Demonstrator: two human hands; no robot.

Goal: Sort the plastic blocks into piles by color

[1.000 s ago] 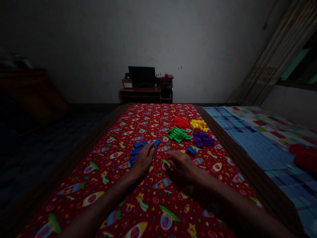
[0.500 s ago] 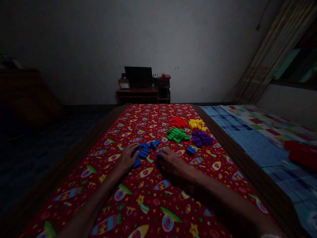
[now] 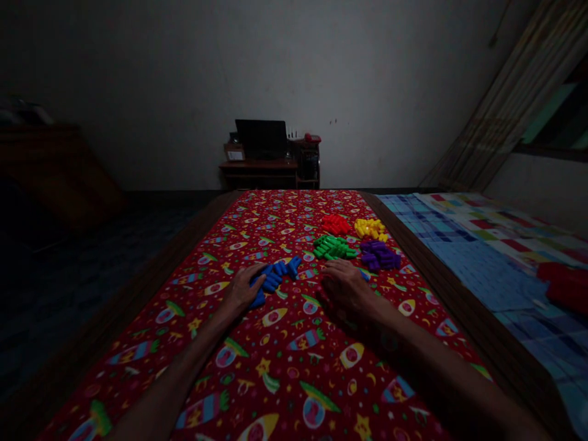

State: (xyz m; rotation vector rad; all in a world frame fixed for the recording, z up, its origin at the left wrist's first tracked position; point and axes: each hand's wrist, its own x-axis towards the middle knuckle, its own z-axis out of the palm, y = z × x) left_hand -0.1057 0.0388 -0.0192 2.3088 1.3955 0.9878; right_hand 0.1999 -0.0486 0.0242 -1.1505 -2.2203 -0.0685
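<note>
Several small blue plastic cylinders (image 3: 272,278) lie in a loose cluster on the red patterned cloth (image 3: 294,367). My left hand (image 3: 243,288) rests at the cluster's left side, its thumb and fingers apart and touching the nearest cylinders. To the right, my right hand (image 3: 348,285) is curled low over the cloth, fingers closed downward. Its fingers and palm hide the blue cylinders gathered in it. A bit of another blue cylinder (image 3: 364,275) shows just behind its knuckles.
Beyond my right hand lie piles of green cylinders (image 3: 334,247), purple cylinders (image 3: 380,255), red cylinders (image 3: 335,224) and yellow cylinders (image 3: 370,229). A desk with a monitor (image 3: 261,139) stands against the wall. A bed with blue checked bedding (image 3: 487,269) is on the right.
My right hand has moved right, away from the blue cluster, and the blue cylinders under its fingers have gone with it. My left hand stays beside the cluster. The view has shifted slightly.
</note>
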